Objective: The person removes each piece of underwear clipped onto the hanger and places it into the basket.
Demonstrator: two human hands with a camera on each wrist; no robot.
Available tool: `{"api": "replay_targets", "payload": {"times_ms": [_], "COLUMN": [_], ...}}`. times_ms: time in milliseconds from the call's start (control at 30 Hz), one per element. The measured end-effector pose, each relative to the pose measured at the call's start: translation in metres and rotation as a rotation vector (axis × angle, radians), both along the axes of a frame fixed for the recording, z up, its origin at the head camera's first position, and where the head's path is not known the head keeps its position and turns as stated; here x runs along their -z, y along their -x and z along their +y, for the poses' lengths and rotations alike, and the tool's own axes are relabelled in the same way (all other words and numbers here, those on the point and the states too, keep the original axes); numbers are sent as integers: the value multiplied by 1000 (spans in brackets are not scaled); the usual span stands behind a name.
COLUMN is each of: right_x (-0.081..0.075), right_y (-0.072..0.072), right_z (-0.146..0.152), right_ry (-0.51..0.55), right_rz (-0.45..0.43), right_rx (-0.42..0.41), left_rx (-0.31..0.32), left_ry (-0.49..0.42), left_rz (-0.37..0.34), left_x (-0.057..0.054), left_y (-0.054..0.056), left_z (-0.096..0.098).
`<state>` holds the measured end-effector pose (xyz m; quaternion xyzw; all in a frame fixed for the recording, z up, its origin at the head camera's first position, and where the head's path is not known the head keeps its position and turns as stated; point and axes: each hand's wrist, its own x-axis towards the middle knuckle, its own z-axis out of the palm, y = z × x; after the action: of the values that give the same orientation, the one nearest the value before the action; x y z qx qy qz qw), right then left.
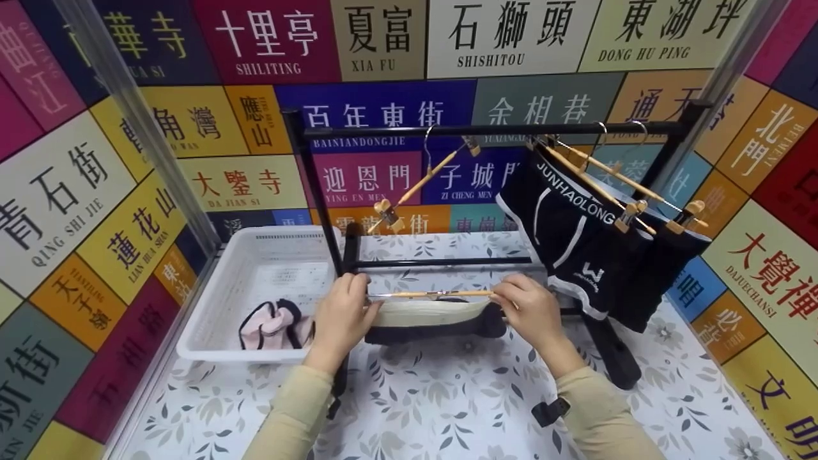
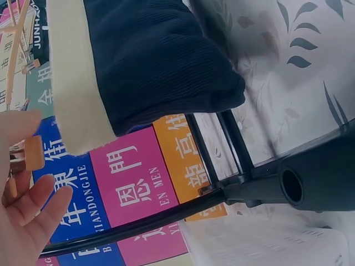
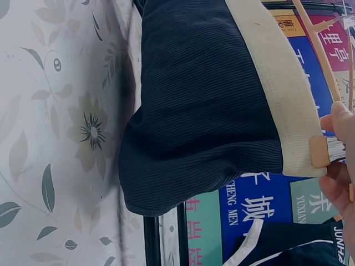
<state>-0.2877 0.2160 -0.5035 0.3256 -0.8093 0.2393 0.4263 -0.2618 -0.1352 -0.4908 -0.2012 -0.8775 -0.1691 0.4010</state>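
Dark ribbed underpants (image 1: 425,333) with a cream waistband (image 2: 77,77) hang below a wooden clip hanger (image 1: 450,294), which is held level between both hands. At the hanger's left end, my left hand (image 1: 344,313) pinches a clip (image 2: 34,153); the left wrist view shows the waistband's near corner apart from that clip. My right hand (image 1: 529,312) grips the clip (image 3: 319,152) at the other end, and this clip sits over the waistband's edge. The hanger's hook is hard to make out.
A black rack (image 1: 498,131) stands ahead, with a bare clip hanger (image 1: 428,176) tilted on its rail. Black underpants (image 1: 569,223) hang at its right on other hangers. A white basket (image 1: 255,255) at left holds pink, black-edged cloth (image 1: 271,324).
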Motion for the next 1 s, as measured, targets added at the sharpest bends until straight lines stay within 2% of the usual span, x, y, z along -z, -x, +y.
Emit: {"api": "replay_targets", "payload": {"times_ms": [400,700,867,1000], "right_x": [-2,-1,-1,0], "right_y": [-3,-3,-3,-2], "right_z": [-2,1,2,3], "right_ry": [29,46,48,51], "right_rz": [-16,-24,-29,-43], "right_rx": [-23,4,8,5], "left_rx": [-95,-57,-37,-27], "left_ry": [0,33,24,25], "left_rz": [-3,-4,13,-3], "left_x": [5,9,7,7], "left_y": [2,2,4,2], "left_z": [5,0,-1,-2]}}
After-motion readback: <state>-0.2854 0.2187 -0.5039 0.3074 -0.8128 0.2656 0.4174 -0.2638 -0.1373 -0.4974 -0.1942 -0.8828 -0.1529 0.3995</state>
